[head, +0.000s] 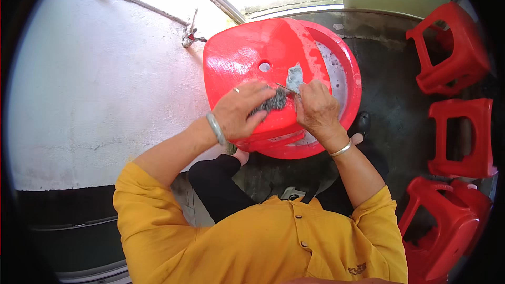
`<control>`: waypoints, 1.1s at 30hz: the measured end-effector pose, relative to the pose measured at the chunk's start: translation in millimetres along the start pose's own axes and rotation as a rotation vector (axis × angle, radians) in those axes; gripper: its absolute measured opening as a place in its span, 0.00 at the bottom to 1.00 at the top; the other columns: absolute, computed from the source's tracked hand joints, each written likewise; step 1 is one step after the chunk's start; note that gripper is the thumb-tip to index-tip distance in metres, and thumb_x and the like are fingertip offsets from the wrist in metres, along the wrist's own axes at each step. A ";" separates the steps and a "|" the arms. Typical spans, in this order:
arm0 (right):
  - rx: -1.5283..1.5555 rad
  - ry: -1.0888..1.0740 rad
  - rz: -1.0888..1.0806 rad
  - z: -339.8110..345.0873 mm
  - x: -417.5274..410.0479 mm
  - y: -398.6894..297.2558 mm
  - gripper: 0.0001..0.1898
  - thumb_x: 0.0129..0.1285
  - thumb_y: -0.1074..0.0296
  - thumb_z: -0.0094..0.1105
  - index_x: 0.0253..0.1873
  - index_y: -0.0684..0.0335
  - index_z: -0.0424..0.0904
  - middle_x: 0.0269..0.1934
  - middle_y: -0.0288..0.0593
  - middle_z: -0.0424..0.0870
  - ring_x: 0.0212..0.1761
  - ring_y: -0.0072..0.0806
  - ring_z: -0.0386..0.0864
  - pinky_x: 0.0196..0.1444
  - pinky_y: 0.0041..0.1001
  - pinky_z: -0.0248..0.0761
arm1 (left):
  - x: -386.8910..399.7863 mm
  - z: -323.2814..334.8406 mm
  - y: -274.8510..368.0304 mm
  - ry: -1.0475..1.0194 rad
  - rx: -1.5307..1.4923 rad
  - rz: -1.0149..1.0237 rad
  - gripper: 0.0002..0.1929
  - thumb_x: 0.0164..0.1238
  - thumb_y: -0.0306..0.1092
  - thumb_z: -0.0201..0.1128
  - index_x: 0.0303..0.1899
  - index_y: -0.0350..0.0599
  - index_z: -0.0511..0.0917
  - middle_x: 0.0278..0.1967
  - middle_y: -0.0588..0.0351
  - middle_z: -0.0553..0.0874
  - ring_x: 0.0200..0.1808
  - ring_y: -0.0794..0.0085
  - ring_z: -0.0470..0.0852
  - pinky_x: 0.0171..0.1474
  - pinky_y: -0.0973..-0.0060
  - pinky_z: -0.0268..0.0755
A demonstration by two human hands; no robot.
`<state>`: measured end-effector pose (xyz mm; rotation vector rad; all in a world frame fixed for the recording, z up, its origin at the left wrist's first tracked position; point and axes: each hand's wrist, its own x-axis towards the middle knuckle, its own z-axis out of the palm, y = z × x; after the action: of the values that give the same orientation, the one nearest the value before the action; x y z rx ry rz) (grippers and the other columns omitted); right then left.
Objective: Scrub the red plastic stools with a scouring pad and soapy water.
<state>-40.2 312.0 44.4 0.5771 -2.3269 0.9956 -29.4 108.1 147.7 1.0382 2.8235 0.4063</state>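
A wet red plastic stool (236, 55) lies over a red basin (352, 75), its seat with a round hole facing me. My left hand (244, 106) holds a grey steel wool scouring pad (275, 102) between thumb and fingers, against or just above the seat. My right hand (318, 107) is closed around a thin dark stick-like piece (287, 88), whose tip points towards the pad. A crumpled pale blue cloth or scrap (295, 77) rises beside my right fingers; whether they grip it too is unclear.
Sudsy water (333, 71) shows inside the basin. Several red plastic stools (461, 138) stand along the right on the dark wet floor (386, 71). A tap (190, 36) juts from the white wall (106, 86) at the left. My shoe (361, 123) is close by the basin.
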 end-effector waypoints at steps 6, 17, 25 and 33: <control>0.077 -0.061 -0.019 -1.8 0.8 -6.4 0.09 0.50 0.71 0.63 0.35 0.62 0.71 0.29 0.46 0.71 0.33 0.40 0.74 0.28 0.36 0.69 | 15.4 -35.9 -57.2 0.116 0.174 -0.197 0.24 0.58 0.25 0.58 0.60 0.43 0.70 0.55 0.42 0.77 0.60 0.48 0.73 0.65 0.61 0.63; 0.212 0.065 -0.042 4.3 -9.7 5.8 0.07 0.48 0.75 0.59 0.32 0.62 0.71 0.26 0.46 0.69 0.29 0.41 0.74 0.29 0.36 0.68 | 172.7 37.5 -88.7 0.015 0.049 -0.016 0.25 0.61 0.36 0.60 0.61 0.45 0.69 0.55 0.41 0.76 0.58 0.51 0.74 0.62 0.64 0.66; 1.040 0.278 0.909 7.7 -10.9 44.3 0.09 0.65 0.69 0.52 0.35 0.67 0.78 0.29 0.36 0.78 0.28 0.22 0.74 0.31 0.25 0.66 | 172.5 -11.6 -89.1 -0.091 0.141 -0.378 0.23 0.62 0.39 0.57 0.59 0.48 0.71 0.49 0.42 0.82 0.53 0.52 0.79 0.58 0.64 0.69; 1.537 0.476 1.232 6.6 -7.8 59.5 0.09 0.64 0.70 0.51 0.37 0.67 0.80 0.29 0.37 0.80 0.29 0.23 0.77 0.34 0.24 0.71 | 187.8 76.3 -13.2 -0.242 0.087 0.093 0.23 0.57 0.36 0.57 0.56 0.41 0.74 0.50 0.40 0.80 0.55 0.50 0.77 0.61 0.63 0.68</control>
<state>-70.1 346.2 4.7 -0.7365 -0.8745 2.9558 -166.1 236.5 69.4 1.1523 2.6057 0.1539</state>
